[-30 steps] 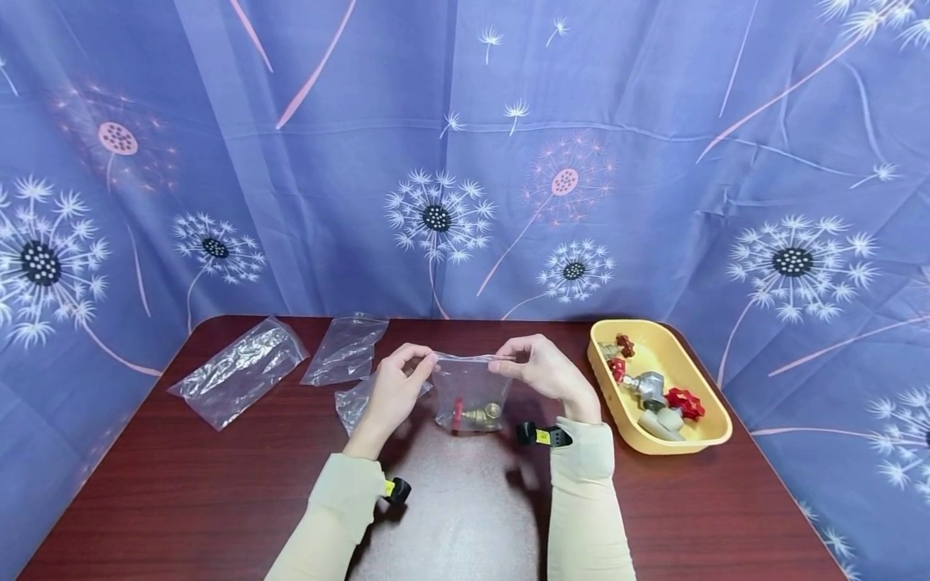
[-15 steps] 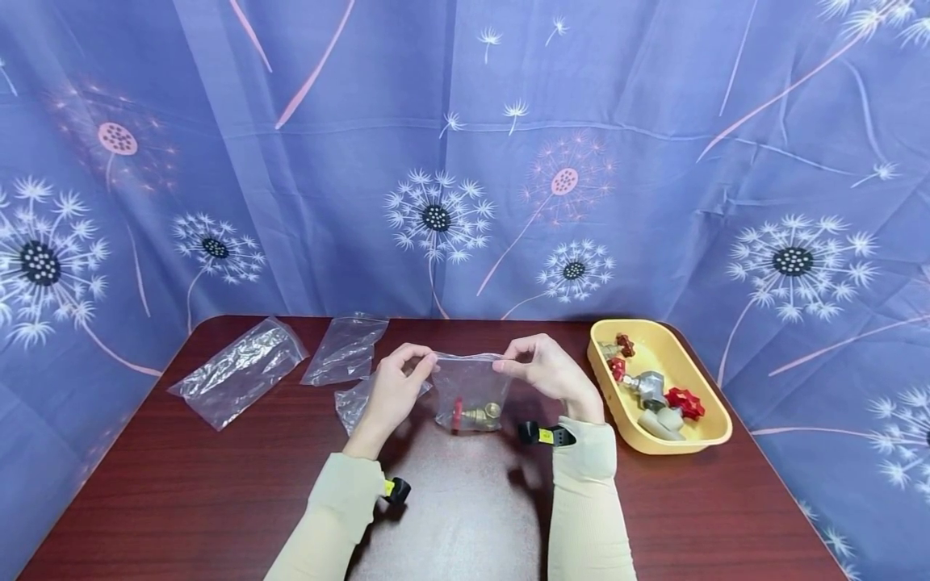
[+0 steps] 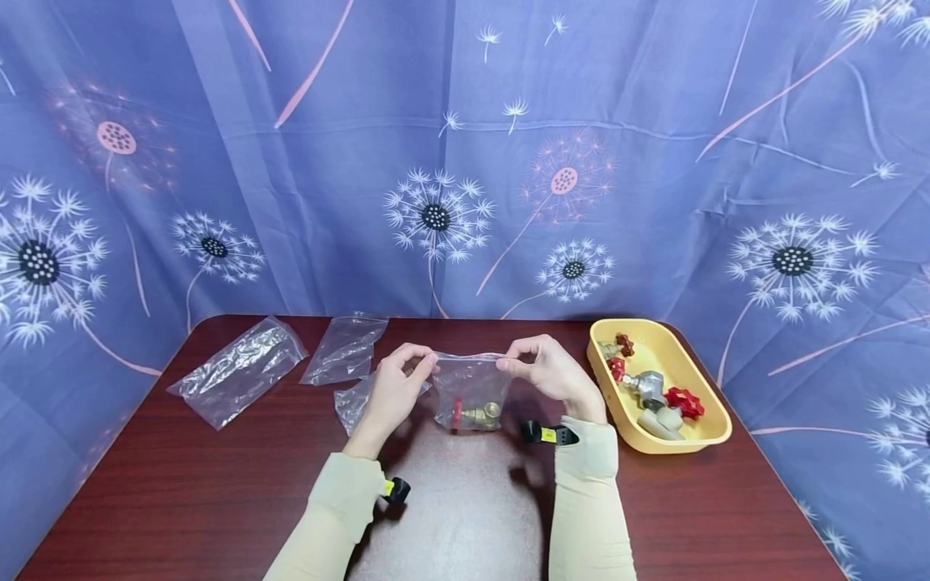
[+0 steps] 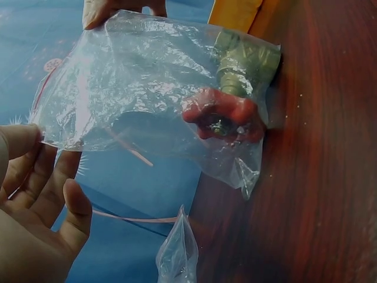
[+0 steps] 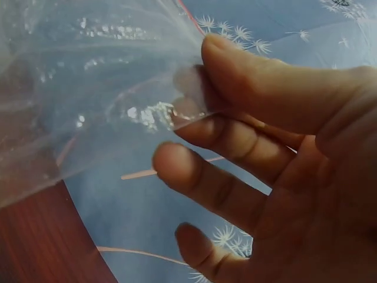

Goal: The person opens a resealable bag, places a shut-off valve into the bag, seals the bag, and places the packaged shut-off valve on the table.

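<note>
Between my two hands a clear zip bag [image 3: 471, 383] hangs upright, its bottom at the table. Inside, at the bottom, lies a brass valve [image 4: 244, 62] with a red handwheel [image 4: 224, 115]. My left hand [image 3: 392, 389] pinches the bag's top left corner between thumb and fingers. At the top right corner my right hand [image 3: 550, 373] pinches the zip edge; in the right wrist view its thumb [image 5: 247, 76] lies over the film and the lower fingers stand free of the bag.
Flat clear bags lie at the left: one large bag [image 3: 243, 371], another bag [image 3: 346, 349] beside it, and a third bag [image 3: 352, 406] partly behind the left hand. A yellow tub [image 3: 708, 432] with several valves stands at the right of the dark red table [image 3: 218, 492].
My right hand has shifted slightly right along the bag's top edge. The left hand and the valve in the bag have stayed in place.
</note>
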{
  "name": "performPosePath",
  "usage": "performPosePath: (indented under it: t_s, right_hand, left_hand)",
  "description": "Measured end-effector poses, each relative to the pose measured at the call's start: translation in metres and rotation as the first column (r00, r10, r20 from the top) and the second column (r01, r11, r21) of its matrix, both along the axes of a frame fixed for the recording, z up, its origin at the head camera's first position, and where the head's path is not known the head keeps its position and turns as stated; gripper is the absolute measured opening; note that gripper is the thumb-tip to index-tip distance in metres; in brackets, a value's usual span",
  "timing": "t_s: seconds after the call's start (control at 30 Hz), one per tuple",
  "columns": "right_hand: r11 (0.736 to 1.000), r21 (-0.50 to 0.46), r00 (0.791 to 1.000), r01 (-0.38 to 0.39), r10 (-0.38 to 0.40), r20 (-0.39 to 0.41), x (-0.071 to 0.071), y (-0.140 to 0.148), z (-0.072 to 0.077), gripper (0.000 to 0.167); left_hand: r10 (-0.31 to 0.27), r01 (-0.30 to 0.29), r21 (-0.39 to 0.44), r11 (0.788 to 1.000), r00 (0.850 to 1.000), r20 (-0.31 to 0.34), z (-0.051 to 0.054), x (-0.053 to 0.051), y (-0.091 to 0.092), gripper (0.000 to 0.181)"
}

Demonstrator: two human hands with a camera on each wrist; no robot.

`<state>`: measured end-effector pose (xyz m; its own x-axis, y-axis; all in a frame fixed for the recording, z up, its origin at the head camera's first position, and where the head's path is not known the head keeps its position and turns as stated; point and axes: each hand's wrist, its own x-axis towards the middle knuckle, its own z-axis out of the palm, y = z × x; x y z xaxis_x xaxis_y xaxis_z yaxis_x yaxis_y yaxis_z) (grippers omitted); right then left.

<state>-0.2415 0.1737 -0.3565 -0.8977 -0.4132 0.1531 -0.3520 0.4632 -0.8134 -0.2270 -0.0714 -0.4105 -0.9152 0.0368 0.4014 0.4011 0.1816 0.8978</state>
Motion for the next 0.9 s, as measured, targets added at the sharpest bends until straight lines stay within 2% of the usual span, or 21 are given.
performPosePath:
  t_s: [0.2, 0.37, 0.57, 0.8, 0.9]
  right_hand:
    - [1.0, 0.013, 0.999, 0.022, -0.023, 0.028, 0.0, 0.0, 0.001, 0.015]
    - [0.999, 0.045, 1.0, -0.011, 0.01, 0.02, 0.0, 0.005, 0.003, 0.014]
    - [1.0, 0.009, 1.0, -0.022, 0.022, 0.012, 0.0, 0.007, 0.001, 0.015]
    - [0.999, -0.035, 0.999, -0.01, 0.011, 0.038, 0.001, 0.002, 0.0, 0.018]
    - [1.0, -0.023, 1.0, 0.009, -0.009, 0.026, 0.0, 0.002, 0.0, 0.019]
  left_hand:
    - [-0.004, 0.004, 0.008, 1.0, 1.0, -0.009, 0.0, 0.0, -0.001, 0.009]
    - [-0.008, 0.008, 0.013, 1.0, 1.0, -0.008, 0.001, 0.0, -0.001, 0.009]
    - [-0.001, 0.001, 0.001, 1.0, 1.0, -0.002, -0.001, -0.001, -0.001, 0.009]
    - [0.016, -0.016, 0.021, 1.0, 1.0, -0.006, -0.03, -0.022, -0.005, 0.009]
    - [0.008, -0.008, 0.033, 0.999, 1.0, 0.005, -0.033, -0.023, -0.005, 0.01]
